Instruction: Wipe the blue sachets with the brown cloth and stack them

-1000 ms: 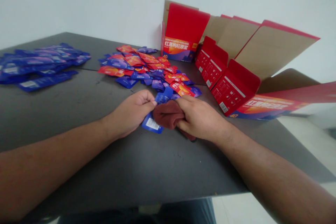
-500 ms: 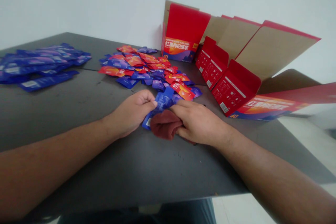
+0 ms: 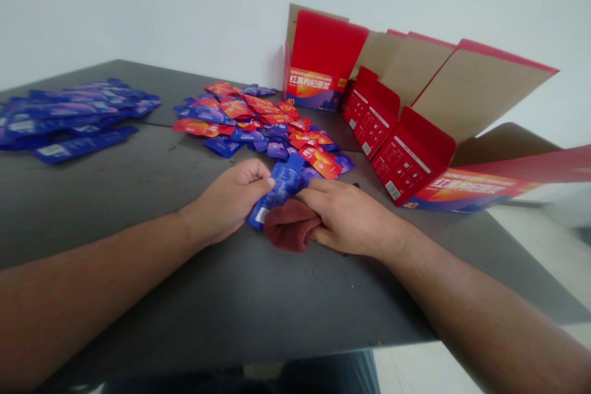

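Nearer the person than a second ago, the brown cloth [image 3: 290,226] leaves more of the blue sachet's middle bare. Right hand [image 3: 353,212] grips the cloth in bent fingers; left hand [image 3: 237,200] pinches the left edge of the blue sachet [image 3: 283,182] between thumb and finger. That sachet lies between the hands on the table, its long axis slanting from near left to far right, left hand closer, cloth overlapping its near right side. Just beyond is a mixed heap of sachets [image 3: 240,109]; far left, a blue stack [image 3: 78,108]. Open red cartons [image 3: 413,154] stand right on the dark table [image 3: 184,314], before a pale wall [image 3: 161,0].
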`<state>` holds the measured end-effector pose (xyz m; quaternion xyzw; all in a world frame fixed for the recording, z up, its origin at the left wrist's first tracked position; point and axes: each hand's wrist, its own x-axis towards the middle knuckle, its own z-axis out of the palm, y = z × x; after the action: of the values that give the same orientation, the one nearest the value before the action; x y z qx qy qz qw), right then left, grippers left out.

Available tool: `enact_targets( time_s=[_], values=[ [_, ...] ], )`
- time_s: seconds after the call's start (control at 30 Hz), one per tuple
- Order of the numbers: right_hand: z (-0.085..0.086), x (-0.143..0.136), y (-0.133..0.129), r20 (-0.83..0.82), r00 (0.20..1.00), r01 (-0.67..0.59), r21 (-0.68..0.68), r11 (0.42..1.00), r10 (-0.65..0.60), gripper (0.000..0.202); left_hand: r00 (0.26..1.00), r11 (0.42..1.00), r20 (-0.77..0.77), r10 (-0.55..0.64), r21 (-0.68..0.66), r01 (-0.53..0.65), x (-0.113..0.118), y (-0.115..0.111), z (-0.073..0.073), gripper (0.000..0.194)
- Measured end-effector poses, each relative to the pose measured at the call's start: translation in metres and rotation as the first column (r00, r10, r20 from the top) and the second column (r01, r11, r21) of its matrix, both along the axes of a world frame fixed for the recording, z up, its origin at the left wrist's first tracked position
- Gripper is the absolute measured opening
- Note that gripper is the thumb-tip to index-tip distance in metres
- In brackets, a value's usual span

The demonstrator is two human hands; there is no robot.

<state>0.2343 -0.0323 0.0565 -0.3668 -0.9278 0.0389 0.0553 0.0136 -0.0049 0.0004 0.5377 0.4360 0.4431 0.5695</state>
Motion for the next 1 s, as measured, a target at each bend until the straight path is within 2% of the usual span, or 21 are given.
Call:
enact_targets(
  time_s=[0.2, 0.27, 0.43, 0.63, 0.7, 0.87, 1.0],
  values=[
    [0.000, 0.003, 0.005, -0.081, 0.977, 0.202, 0.045, 0.978, -0.198, 0.015, 0.997, 0.997, 0.072, 0.030, -0.073, -0.025, 0.002, 0.001, 0.002, 0.016],
    [-0.002, 0.002, 0.005, -0.088, 0.980, 0.179, 0.035, 0.983, -0.176, 0.015, 0.996, 0.996, 0.079, 0.041, -0.081, -0.034, 0.003, 0.001, 0.003, 0.016],
    [-0.005, -0.003, -0.001, -0.025, 1.000, 0.002, 0.006, 1.000, -0.002, 0.017, 0.998, 0.995, 0.046, 0.053, -0.088, -0.049, 0.004, 0.000, 0.006, 0.016],
    [-0.004, -0.001, 0.001, -0.091, 0.972, 0.228, 0.111, 0.967, -0.219, 0.013, 0.999, 1.000, 0.026, 0.025, -0.020, -0.024, 0.002, 0.002, -0.002, 0.017],
    [-0.005, -0.003, -0.001, -0.086, 0.976, 0.210, 0.105, 0.972, -0.201, 0.013, 1.000, 1.000, -0.005, 0.024, 0.016, -0.024, 0.000, 0.002, -0.005, 0.017],
    [-0.005, -0.009, -0.010, 0.005, 0.999, 0.046, 0.060, 0.997, -0.046, 0.018, 0.997, 0.995, -0.082, -0.001, 0.100, 0.010, -0.003, 0.003, -0.008, 0.017],
    [-0.005, -0.007, -0.009, -0.040, 0.982, 0.186, 0.125, 0.974, -0.183, 0.017, 0.993, 0.992, -0.117, 0.021, 0.128, -0.005, -0.004, 0.006, -0.014, 0.016]
  ],
)
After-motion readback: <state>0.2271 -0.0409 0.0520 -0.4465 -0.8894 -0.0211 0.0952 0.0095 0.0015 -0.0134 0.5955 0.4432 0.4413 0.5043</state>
